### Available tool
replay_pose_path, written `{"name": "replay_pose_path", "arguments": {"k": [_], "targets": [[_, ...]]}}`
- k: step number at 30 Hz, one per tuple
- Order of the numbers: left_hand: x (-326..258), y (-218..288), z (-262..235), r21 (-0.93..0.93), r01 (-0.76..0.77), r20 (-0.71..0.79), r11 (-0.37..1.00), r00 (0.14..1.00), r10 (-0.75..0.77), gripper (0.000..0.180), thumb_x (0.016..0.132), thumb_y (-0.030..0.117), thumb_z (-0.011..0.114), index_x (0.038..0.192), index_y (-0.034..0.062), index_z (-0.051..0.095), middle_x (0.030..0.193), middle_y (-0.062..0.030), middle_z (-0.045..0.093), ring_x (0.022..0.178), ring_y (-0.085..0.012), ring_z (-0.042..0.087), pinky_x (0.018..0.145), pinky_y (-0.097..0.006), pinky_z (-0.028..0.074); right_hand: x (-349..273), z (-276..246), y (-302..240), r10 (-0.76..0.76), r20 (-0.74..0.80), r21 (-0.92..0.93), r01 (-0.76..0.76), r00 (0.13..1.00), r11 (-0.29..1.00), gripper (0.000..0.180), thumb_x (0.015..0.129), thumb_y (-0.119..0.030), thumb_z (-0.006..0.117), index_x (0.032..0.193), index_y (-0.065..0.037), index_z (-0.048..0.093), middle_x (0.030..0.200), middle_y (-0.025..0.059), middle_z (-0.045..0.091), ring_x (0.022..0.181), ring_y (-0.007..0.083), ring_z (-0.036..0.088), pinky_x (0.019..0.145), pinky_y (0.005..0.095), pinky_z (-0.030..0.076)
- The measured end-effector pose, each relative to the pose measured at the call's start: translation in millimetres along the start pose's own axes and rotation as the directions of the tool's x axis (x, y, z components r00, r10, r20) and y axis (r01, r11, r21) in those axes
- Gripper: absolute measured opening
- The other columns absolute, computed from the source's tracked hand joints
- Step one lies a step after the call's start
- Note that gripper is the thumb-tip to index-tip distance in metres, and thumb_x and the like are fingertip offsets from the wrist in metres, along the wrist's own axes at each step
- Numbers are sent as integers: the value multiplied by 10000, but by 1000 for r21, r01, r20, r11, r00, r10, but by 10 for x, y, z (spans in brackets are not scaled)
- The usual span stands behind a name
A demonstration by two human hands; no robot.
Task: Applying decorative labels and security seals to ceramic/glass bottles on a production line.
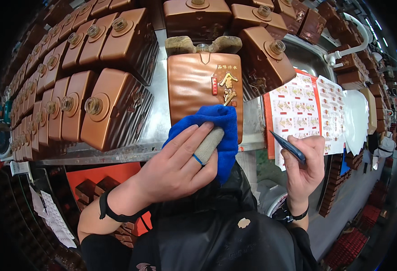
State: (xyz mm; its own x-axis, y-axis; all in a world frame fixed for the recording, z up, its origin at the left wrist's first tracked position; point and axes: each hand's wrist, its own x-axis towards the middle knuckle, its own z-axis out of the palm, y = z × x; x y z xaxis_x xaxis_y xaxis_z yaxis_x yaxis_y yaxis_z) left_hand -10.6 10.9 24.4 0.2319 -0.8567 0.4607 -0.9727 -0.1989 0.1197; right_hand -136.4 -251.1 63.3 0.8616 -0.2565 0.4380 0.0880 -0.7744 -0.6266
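A flat brown rectangular bottle [198, 83] lies face up on the metal bench [157, 122], its neck resting in a wooden cradle [203, 44]. My left hand [176, 167] presses a blue cloth [221, 122] against the bottle's lower edge; one finger wears a grey fabric cot. Off to the right, away from the bottle, my right hand [304, 165] holds a small dark blue tool [287, 147], its tip pointing up and left. Sheets of small red and white labels [297, 108] lie just beyond that hand.
Many identical brown bottles [112, 108] lie in rows to the left and along the back. More bottles [266, 63] sit at the right by a metal sink with a white tap [358, 40]. Stacked brown boxes [347, 158] and another person [383, 144] are at the far right.
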Motion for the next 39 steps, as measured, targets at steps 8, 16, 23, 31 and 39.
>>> {"name": "replay_pose_path", "arguments": {"k": [8,16,23,31,39], "targets": [[-119,-31,-267,40,13,12,999,1000,-13,144,874,60,646,1009,29,608,1203,-190,692,1188,-388,649,1021,-499,541,-3,-13,82,42,-39,47,-40,998,998,354,772,38,799,1110,-32,720,898,51,650,831,185,523,718,293,410],[22,17,-134,-34,-11,58,999,998,13,138,833,148,619,924,47,601,1248,-198,670,1240,-372,609,1080,-490,490,-15,-54,55,3,-16,46,-2,1000,999,354,777,53,787,1114,-29,720,896,52,641,841,181,530,728,288,418],[-147,52,-283,101,50,85,994,995,-59,94,891,117,605,944,44,579,1211,-203,691,1210,-385,632,1048,-501,513,-57,-49,159,98,-93,53,-93,991,994,352,780,71,778,1117,-17,721,897,57,624,843,170,538,736,275,431],[77,159,-157,101,57,80,993,995,-66,135,853,126,620,921,20,571,1223,-223,674,1240,-401,606,1059,-498,500,-1,-50,93,12,-77,29,-10,997,1000,354,786,62,781,1126,-16,716,901,60,609,835,169,534,711,274,427],[113,181,-204,129,101,72,986,991,-111,121,849,107,618,912,20,563,1206,-249,668,1240,-412,602,1045,-482,520,-31,-9,130,54,-87,64,-49,995,997,360,781,53,788,1126,-21,715,891,53,614,838,173,531,724,283,423]]}}
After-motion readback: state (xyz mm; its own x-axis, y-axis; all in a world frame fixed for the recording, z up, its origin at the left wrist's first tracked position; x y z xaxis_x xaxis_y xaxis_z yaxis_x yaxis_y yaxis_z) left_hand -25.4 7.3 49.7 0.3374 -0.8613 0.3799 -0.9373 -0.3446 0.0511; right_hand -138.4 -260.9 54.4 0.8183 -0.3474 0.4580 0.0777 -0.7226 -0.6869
